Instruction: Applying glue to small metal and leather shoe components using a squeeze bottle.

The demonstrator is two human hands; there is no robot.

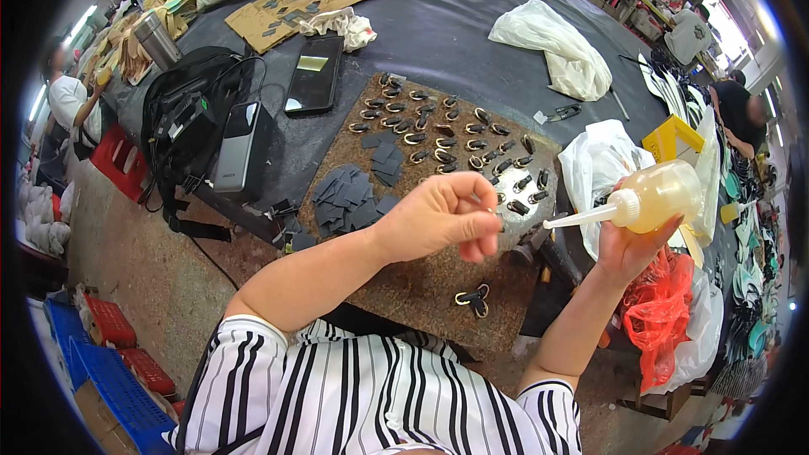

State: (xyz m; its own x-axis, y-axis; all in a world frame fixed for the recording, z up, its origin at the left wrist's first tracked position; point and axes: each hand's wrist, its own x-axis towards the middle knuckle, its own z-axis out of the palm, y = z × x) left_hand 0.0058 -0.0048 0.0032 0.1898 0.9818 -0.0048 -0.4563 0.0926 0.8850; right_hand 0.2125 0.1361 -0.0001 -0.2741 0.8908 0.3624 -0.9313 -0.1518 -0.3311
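My left hand [447,217] hovers over a brown speckled board [413,291], fingertips pinched together; what they hold, if anything, is too small to make out. In my right hand [628,251] is a squeeze bottle [666,195] of yellowish liquid, tipped sideways so its long white nozzle points at the left fingertips. The nozzle tip stays apart from them. Rows of small black pieces with gold-coloured loops [445,156] cover the board's far part. Dark grey fabric patches [344,198] lie heaped left of my left hand. A small cluster of looped pieces [474,299] sits near the board's front.
Left of the board are a power bank [238,152], a phone [314,76] and a black backpack [181,88]. A red plastic bag [661,312] and white bags [602,152] crowd the right. Patches lie on cardboard [308,0] farther back. Other people are at both sides.
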